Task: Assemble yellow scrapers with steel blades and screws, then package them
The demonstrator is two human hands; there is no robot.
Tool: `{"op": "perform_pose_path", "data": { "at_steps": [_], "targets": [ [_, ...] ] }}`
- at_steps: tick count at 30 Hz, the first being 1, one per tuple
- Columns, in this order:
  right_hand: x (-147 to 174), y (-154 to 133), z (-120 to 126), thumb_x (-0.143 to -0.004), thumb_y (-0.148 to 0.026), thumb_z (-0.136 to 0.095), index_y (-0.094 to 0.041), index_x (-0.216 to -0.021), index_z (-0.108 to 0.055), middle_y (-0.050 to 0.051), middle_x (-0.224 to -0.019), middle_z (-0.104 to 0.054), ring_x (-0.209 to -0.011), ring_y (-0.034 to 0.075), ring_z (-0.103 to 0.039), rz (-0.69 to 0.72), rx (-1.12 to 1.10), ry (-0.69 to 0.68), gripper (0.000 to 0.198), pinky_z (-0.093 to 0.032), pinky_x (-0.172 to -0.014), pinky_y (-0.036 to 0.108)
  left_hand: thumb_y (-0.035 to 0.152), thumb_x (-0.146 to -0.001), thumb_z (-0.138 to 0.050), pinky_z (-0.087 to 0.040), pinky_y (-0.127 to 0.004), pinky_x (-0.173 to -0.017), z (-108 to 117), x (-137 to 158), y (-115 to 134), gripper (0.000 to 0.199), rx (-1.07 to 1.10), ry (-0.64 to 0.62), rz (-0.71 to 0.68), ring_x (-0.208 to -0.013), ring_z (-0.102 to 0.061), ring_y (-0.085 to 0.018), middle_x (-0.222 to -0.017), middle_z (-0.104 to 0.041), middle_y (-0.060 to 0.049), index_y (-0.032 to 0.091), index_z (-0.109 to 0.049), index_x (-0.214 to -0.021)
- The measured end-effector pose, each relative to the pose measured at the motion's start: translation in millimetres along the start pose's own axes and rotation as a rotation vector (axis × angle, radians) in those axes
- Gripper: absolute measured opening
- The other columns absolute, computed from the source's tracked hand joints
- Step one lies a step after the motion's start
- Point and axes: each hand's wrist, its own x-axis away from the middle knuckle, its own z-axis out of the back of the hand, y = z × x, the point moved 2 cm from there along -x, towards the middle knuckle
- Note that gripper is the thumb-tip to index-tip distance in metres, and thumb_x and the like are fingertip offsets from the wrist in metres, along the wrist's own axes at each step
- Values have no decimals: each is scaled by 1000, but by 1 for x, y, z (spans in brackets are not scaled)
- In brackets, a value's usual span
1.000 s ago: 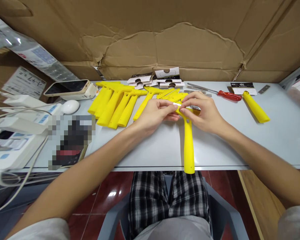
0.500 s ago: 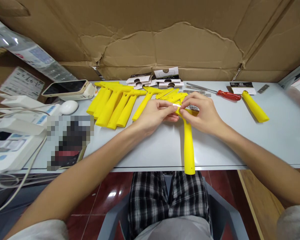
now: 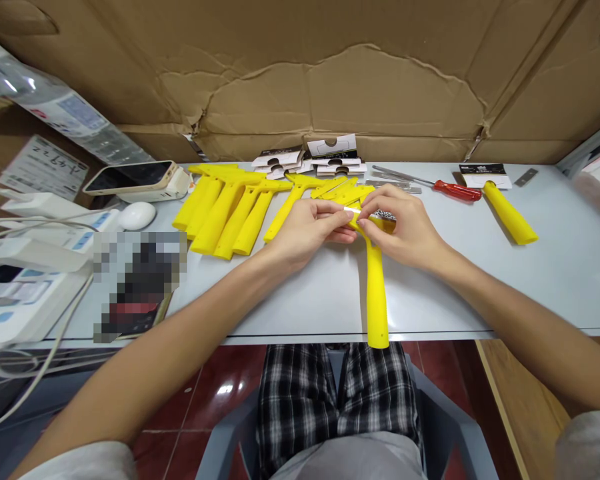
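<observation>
Left grip (image 3: pixel 306 231), right grip (image 3: pixel 406 225) pinching one yellow tool (image 3: pixel 377 293); one red-handled screwdriver (image 3: pixel 456 191) nearby.

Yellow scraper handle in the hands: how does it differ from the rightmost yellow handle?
The held handle is in the left hand and right hand; the rightmost handle lies on the table. In view, the held handle runs nearly vertical; the rightmost handle runs diagonally. Both handles are yellow.

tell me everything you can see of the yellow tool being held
The yellow tool looks plastic, with a smooth, rounded handle. Its near end points toward the wearer, past the front edge of the table. The left grip and right grip hold the far end, hiding much of it; a white strip shows between them.
</observation>
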Motion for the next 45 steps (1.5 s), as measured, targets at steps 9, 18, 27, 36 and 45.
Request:
{"op": "perform_pose_path", "data": {
  "at_steps": [9, 18, 27, 36, 45],
  "targets": [
    [0, 0, 3, -92, -21, -56, -14, -101, -77, 7, -112, -69, -105, 11, -62, -15, 7, 67, 23, -49, -96, 27, 23, -87, -87, -69, -33, -84, -1, 0, 1, 14, 20, 38, 7, -72, -79, -16, -81, -80, -8, 11, -81, -86],
    [2, 2, 2, -89, -14, -53, -17, -98, -81, 6, -114, -68, -107, 10, -62, 100, 54, 45, 30, -48, -98, 27, 24, -87, -88, -68, -30, -82, -2, 1, 2, 16, 21, 35, 12, -72, -79, -16, -85, -82, -10, 9, -82, -87],
    [-8, 15, 18, -91, -24, -58, -12, -109, -78, 10, -116, -70, -102, 11, -64, -91, 20, 154, 29, -53, -86, 24, 14, -90, -82, -68, -25, -76, 5, -7, 1, 7, 81, 74, 0, -69, -79, -14, -83, -82, -10, 8, -82, -89],
    [-14, 33, 19, -98, -49, -74, -8, -106, -65, 11, -89, -67, -66, 9, -63, -701, -622, -174, 43, -48, -53, 21, 12, -90, -81, -66, -23, -72, 13, -14, 6, 8, 97, 137, -6, -68, -77, -13, -78, -80, -8, 9, -78, -84],
    [-11, 26, 18, -81, -31, -90, -5, -101, -68, 10, -84, -67, -67, 8, -64, -781, -845, -265, 40, -52, -56, 19, 17, -88, -86, -66, -22, -71, 16, -14, 5, 9, 96, 117, -35, -70, -77, -13, -83, -82, -9, 9, -82, -89]
  ]
}}
